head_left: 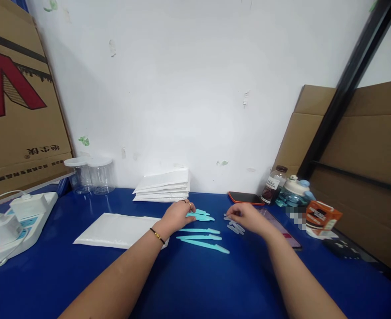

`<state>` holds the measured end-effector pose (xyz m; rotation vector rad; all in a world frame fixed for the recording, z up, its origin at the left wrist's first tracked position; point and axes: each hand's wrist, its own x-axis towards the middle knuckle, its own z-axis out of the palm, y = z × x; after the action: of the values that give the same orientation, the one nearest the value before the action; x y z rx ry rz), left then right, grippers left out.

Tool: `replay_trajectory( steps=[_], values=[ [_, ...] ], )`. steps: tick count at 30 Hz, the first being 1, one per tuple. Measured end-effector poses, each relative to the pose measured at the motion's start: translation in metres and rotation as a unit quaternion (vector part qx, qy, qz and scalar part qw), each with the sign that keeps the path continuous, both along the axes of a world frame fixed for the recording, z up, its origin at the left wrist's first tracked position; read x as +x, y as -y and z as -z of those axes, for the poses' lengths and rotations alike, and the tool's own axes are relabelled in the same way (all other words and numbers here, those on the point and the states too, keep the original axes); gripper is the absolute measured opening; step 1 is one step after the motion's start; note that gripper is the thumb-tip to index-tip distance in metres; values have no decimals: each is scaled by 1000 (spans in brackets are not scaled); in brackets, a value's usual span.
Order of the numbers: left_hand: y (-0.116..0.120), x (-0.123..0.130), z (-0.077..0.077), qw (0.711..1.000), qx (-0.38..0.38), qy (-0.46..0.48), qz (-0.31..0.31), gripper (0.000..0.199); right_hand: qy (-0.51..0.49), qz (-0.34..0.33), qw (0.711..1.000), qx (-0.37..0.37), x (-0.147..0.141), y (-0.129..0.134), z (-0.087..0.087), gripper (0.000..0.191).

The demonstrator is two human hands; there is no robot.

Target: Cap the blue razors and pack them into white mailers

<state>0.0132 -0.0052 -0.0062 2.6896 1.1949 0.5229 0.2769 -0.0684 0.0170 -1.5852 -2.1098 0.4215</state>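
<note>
My left hand (178, 216), with a bracelet and a ring, is closed over the near ends of several turquoise eyebrow razors (204, 217) on the blue table. Its fingers hide their handles. Just in front of that wrist, more turquoise razors (204, 237) lie side by side, blade ends to the right. To the right, my right hand (247, 217) pinches a small clear plastic cap (226, 217) between thumb and fingers. Several loose clear caps (236, 228) lie on the table beneath and beside those fingertips.
A white padded envelope (115, 230) lies left of the razors, with a stack of envelopes (162, 184) behind. Lidded clear jars (100, 177) and a power strip (37, 226) stand left. A phone (245, 198), bottle (273, 186), blue jug (293, 192) and orange box (323, 217) are right.
</note>
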Motion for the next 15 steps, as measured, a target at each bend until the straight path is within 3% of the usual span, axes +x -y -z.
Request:
replay_trajectory(
  steps=[3,8,11,15],
  values=[
    [-6,-8,1,999,19,-42,-18,17,22,53,998,-19,18,0,-4,13],
    [-9,-8,6,998,16,-52,-20,10,62,33,995,-74,15,-5,12,8],
    [-9,-6,6,999,7,-41,-15,9,89,36,993,-74,7,-9,22,10],
    [-4,-5,1,999,-6,-42,7,7,79,-18,996,-44,-1,-9,22,11]
  ],
)
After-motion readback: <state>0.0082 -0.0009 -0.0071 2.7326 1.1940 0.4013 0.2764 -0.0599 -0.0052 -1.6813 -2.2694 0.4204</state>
